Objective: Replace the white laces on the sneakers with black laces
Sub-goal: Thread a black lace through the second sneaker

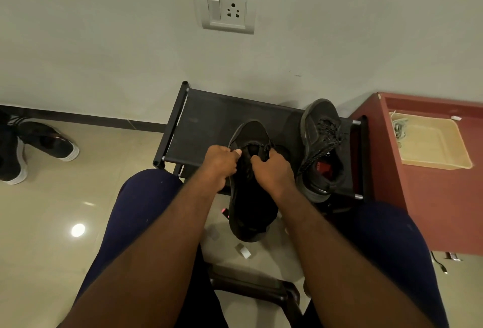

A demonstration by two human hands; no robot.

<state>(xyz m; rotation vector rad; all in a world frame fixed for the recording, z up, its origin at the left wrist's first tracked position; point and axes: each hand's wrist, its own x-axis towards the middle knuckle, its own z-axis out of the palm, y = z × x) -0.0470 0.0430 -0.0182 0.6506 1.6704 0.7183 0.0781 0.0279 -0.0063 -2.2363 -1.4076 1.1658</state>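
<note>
Sneakers: two black fabric low-tops, both on the black mesh-topped shoe rack (pixel 203 121) mid-scene against the wall. One's being laced, the other is parked to its right.
Far-left floor: another pair of black shoes with white soles (pixel 52 144), not part of this job.
Left hand (pixel 219 168): fingers curled tight, thumb on top, pinching the lace at the left eyelet row.
Black sneaker in the middle (pixel 252 131): toe far, heel near and sticking out past the rack's near edge. Its black speckled lace (pixel 266 147) shows at the toe-end eyelets; the hands hide how far up it goes.
Right hand (pixel 274 170): fingers curled too, gripping the lace on the right side.
Handling: the lace is light and floppy, so I'd hold it right at the stiff tip to feed it. The shoe is soft and light and will probably scoot, so brace it by the sides near the eyelets.
Second black sneaker (pixel 318 170): already has black laces in, hanging loose.
Beige plastic tray (pixel 439 149): on the red-brown cabinet (pixel 431 210), far right, with the white laces (pixel 399 126) dumped in its left corner.
</note>
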